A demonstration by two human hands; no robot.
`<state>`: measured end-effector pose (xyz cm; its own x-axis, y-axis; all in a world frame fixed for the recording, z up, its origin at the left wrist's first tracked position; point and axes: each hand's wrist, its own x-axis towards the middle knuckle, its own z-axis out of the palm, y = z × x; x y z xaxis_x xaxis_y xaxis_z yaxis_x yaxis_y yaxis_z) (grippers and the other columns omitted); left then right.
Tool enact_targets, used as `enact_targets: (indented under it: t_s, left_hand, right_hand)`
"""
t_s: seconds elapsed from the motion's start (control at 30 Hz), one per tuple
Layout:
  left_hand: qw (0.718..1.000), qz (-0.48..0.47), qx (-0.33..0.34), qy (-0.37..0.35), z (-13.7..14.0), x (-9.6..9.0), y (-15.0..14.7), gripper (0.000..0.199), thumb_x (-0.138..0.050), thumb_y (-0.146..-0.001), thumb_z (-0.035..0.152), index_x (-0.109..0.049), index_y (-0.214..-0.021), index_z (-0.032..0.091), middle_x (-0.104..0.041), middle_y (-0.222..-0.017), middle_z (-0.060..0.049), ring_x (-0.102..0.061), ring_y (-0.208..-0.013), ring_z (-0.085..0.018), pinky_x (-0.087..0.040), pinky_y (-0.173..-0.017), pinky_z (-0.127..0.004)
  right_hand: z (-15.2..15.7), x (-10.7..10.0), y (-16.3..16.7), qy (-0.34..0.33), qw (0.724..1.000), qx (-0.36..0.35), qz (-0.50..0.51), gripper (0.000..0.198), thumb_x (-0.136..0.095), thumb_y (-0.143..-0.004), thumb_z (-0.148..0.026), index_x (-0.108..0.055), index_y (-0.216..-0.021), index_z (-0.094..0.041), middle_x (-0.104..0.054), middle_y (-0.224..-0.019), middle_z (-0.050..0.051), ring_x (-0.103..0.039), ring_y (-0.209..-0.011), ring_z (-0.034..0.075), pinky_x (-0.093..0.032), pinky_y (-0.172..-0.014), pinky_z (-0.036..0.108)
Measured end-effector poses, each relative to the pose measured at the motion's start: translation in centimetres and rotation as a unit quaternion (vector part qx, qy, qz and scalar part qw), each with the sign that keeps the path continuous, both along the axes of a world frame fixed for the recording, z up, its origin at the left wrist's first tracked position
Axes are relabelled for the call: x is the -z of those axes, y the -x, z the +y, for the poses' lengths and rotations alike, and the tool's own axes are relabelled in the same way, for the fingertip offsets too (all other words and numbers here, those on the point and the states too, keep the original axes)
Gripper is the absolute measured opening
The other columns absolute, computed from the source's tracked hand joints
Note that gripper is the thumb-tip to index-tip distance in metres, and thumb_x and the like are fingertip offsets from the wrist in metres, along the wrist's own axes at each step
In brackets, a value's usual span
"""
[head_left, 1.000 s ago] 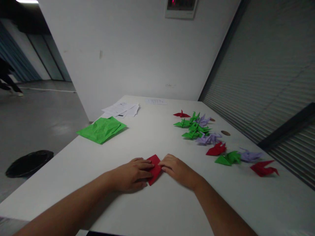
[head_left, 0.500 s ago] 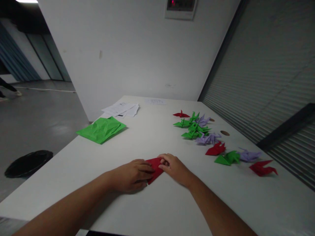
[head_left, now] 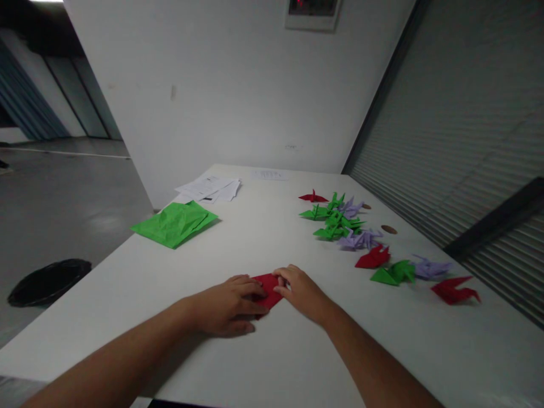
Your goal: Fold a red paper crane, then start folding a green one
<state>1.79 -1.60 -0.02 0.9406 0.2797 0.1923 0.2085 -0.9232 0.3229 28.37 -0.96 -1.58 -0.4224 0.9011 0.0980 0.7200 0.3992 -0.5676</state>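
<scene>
A folded piece of red origami paper (head_left: 268, 287) lies on the white table in front of me. From the left, my left hand (head_left: 232, 306) rests over its edge, fingers apart and spread across the paper, thumb on the tabletop side. My right hand (head_left: 300, 288) pinches the paper's right corner between thumb and fingers. The left part of the sheet is hidden under my left fingers. Beyond my right hand, a red paper crane (head_left: 373, 257) and a green paper crane (head_left: 395, 273) stand on the table.
More green cranes (head_left: 338, 225), purple cranes (head_left: 431, 267) and another red crane (head_left: 455, 291) line the right side. Crumpled green paper (head_left: 174, 223) lies at the left edge, white printed sheets (head_left: 210, 188) behind it. A black-lined bin (head_left: 49, 281) stands on the floor.
My left fingers have spread and shifted slightly over the red paper, the lower ones reaching further right. My right hand keeps its pinch at the corner.
</scene>
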Motion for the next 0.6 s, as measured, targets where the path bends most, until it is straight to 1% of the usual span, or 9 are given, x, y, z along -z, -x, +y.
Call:
enact_targets:
  t_s: [0.1,0.2,0.3,0.4,0.47,0.53,0.6]
  left_hand:
    - [1.000,-0.001,0.006,-0.018,0.2,0.0,0.1,0.039,-0.063,-0.098,0.045,-0.069,-0.130,0.024,-0.062,-0.136,-0.017,-0.058,-0.126,-0.037,-0.039,-0.116,-0.052]
    - [1.000,-0.001,0.008,-0.020,0.3,0.0,0.2,0.036,-0.065,-0.097,0.043,-0.071,-0.128,0.025,-0.061,-0.138,-0.016,-0.058,-0.127,-0.036,-0.039,-0.115,-0.051]
    - [1.000,0.005,0.008,-0.014,0.2,0.0,0.3,0.036,-0.067,-0.096,0.041,-0.071,-0.128,0.025,-0.061,-0.143,-0.013,-0.055,-0.133,-0.036,-0.037,-0.118,-0.052]
    - [1.000,0.006,0.009,-0.004,0.1,0.1,0.3,0.039,-0.068,-0.094,0.038,-0.069,-0.131,0.026,-0.059,-0.150,-0.010,-0.048,-0.143,-0.037,-0.032,-0.122,-0.053]
    - [1.000,0.004,0.001,0.006,0.0,0.2,0.3,0.042,-0.070,-0.092,0.036,-0.067,-0.133,0.027,-0.059,-0.151,-0.009,-0.045,-0.146,-0.037,-0.030,-0.123,-0.055]
    - [1.000,0.008,-0.009,0.016,0.0,0.4,0.4,0.044,-0.071,-0.092,0.037,-0.066,-0.134,0.029,-0.059,-0.152,-0.009,-0.045,-0.147,-0.037,-0.031,-0.123,-0.055]
    - [1.000,0.012,-0.014,0.023,0.0,0.4,0.4,0.045,-0.072,-0.091,0.039,-0.065,-0.135,0.028,-0.058,-0.153,-0.009,-0.044,-0.147,-0.037,-0.032,-0.122,-0.055]
  right_hand:
    - [0.1,0.1,0.0,-0.010,1.000,0.002,-0.007,0.017,-0.075,-0.086,-0.009,-0.074,-0.100,-0.019,-0.068,-0.090,0.004,-0.061,-0.086,0.021,-0.048,-0.083,0.032]
    - [0.4,0.2,-0.1,-0.027,0.999,0.008,-0.017,0.017,-0.076,-0.086,-0.010,-0.074,-0.100,-0.019,-0.070,-0.089,0.004,-0.061,-0.089,0.022,-0.048,-0.085,0.033]
    - [0.7,0.4,-0.3,-0.045,0.998,0.022,-0.034,0.014,-0.079,-0.085,-0.011,-0.073,-0.096,-0.017,-0.070,-0.085,0.004,-0.061,-0.090,0.023,-0.048,-0.084,0.034]
    - [0.9,0.5,-0.6,-0.072,0.996,0.032,-0.047,0.009,-0.078,-0.086,-0.013,-0.072,-0.089,-0.018,-0.070,-0.082,0.004,-0.059,-0.087,0.023,-0.047,-0.082,0.034]
    - [1.0,0.5,-0.7,-0.097,0.994,0.048,-0.034,0.009,-0.076,-0.087,-0.012,-0.071,-0.086,-0.019,-0.069,-0.080,0.003,-0.059,-0.084,0.023,-0.046,-0.081,0.035]
    - [0.9,0.4,-1.0,-0.122,0.990,0.065,0.001,0.009,-0.072,-0.090,-0.011,-0.071,-0.086,-0.019,-0.068,-0.079,0.003,-0.059,-0.081,0.022,-0.046,-0.080,0.035]
    - [0.8,0.1,-1.2,-0.141,0.988,0.054,0.040,0.010,-0.068,-0.092,-0.010,-0.071,-0.088,-0.019,-0.069,-0.079,0.004,-0.060,-0.081,0.022,-0.047,-0.080,0.035]
